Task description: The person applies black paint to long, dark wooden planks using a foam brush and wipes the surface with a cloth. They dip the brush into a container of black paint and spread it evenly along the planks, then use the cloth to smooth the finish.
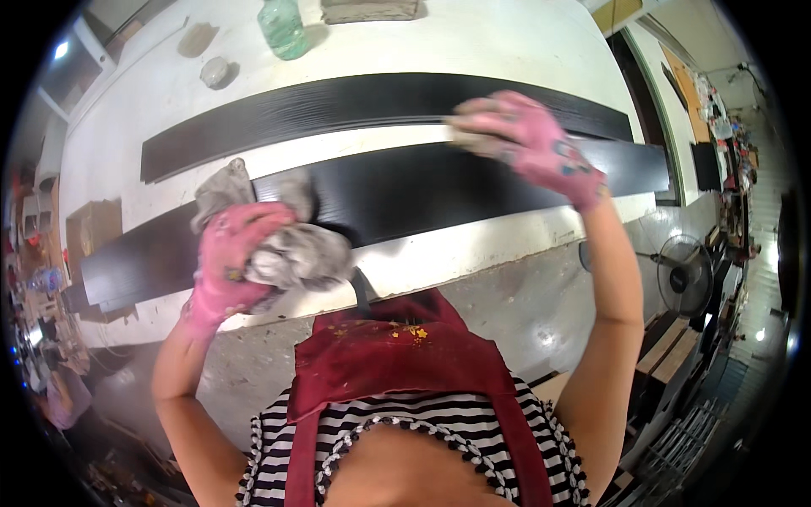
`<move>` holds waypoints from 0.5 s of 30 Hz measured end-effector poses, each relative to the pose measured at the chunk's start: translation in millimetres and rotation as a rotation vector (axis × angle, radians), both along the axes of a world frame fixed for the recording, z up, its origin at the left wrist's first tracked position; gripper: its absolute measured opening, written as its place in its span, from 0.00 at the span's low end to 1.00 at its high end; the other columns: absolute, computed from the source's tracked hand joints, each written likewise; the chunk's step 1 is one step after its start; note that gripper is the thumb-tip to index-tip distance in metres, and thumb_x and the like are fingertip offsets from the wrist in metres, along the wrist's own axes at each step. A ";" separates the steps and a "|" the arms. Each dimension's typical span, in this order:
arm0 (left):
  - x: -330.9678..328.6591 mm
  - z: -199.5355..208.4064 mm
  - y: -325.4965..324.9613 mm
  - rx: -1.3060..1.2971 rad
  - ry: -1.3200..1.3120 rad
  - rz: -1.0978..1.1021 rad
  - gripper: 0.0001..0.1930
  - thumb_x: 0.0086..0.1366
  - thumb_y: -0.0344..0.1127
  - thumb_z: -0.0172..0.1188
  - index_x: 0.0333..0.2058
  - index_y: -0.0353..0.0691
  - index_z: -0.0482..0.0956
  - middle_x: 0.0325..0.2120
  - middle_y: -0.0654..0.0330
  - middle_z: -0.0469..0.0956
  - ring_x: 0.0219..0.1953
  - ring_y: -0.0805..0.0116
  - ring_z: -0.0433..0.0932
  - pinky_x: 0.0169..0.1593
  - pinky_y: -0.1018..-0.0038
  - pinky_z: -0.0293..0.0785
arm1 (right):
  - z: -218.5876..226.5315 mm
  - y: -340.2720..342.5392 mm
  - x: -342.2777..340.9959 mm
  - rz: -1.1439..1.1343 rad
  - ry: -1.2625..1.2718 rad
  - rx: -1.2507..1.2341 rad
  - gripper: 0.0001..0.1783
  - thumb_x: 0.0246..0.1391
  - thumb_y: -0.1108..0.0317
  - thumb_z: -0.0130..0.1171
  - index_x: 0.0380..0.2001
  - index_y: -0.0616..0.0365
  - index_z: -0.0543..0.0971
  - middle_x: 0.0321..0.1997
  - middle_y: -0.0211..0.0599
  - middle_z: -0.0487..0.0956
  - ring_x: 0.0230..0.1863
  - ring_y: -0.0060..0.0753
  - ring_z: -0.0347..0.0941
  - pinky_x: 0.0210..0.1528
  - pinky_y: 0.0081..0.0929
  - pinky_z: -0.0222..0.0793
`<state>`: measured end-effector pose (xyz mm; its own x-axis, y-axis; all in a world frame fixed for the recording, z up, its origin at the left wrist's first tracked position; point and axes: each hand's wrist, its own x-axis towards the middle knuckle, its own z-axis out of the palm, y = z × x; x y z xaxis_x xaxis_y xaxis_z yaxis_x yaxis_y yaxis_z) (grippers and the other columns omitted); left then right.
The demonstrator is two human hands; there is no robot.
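My left hand point(236, 262), in a pink glove, is closed on a bunched grey rag point(296, 258). Loose folds of the rag spread above and beside the fingers, over the left part of the nearer black board point(380, 190). My right hand point(528, 144), also pink-gloved, is over the right half of the boards with its fingers stretched to the left; they are slightly blurred, and nothing shows in them. Its fingertips look greyish. Behind the nearer board lies a second long black board point(287, 110), roughly parallel. Whether the right fingertips touch a board I cannot tell.
Both boards lie on a white table point(405, 249). Toward its far side stand a green translucent bottle point(284, 29), a small whitish round object point(214, 73) and a greyish block point(369, 9). A fan point(683, 275) stands on the right, beside stacked wooden pieces point(672, 346).
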<state>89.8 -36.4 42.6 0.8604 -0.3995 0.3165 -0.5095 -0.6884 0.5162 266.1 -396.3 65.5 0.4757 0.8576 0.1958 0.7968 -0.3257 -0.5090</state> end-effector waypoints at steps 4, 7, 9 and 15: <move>54.0 6.3 -77.6 0.161 0.025 -0.361 0.34 0.34 0.42 0.70 0.48 0.50 0.78 0.40 0.62 0.76 0.36 0.58 0.76 0.39 0.63 0.71 | -35.6 73.7 -3.6 0.238 -0.229 0.000 0.21 0.48 0.63 0.53 0.48 0.47 0.78 0.52 0.34 0.74 0.49 0.38 0.71 0.54 0.32 0.65; 63.6 -22.2 -86.8 0.101 -0.004 -0.349 0.34 0.31 0.41 0.70 0.46 0.52 0.79 0.36 0.63 0.75 0.35 0.59 0.75 0.38 0.63 0.71 | -23.4 57.6 -14.1 0.072 -0.129 -0.153 0.17 0.51 0.61 0.53 0.46 0.44 0.78 0.51 0.35 0.73 0.55 0.37 0.66 0.56 0.35 0.61; 61.0 -18.8 -92.9 0.093 -0.005 -0.346 0.33 0.32 0.41 0.71 0.45 0.52 0.79 0.37 0.63 0.76 0.35 0.59 0.76 0.38 0.64 0.70 | -26.5 1.1 -1.9 0.030 -0.092 0.000 0.14 0.55 0.59 0.53 0.43 0.46 0.79 0.47 0.31 0.76 0.50 0.36 0.70 0.53 0.33 0.65; 59.8 -15.1 -106.7 0.129 0.029 -0.314 0.33 0.32 0.42 0.72 0.45 0.52 0.79 0.40 0.64 0.75 0.37 0.60 0.75 0.42 0.63 0.68 | -20.9 -204.8 27.8 -0.475 -0.228 -0.093 0.11 0.56 0.60 0.56 0.38 0.48 0.82 0.38 0.29 0.81 0.41 0.37 0.75 0.47 0.32 0.69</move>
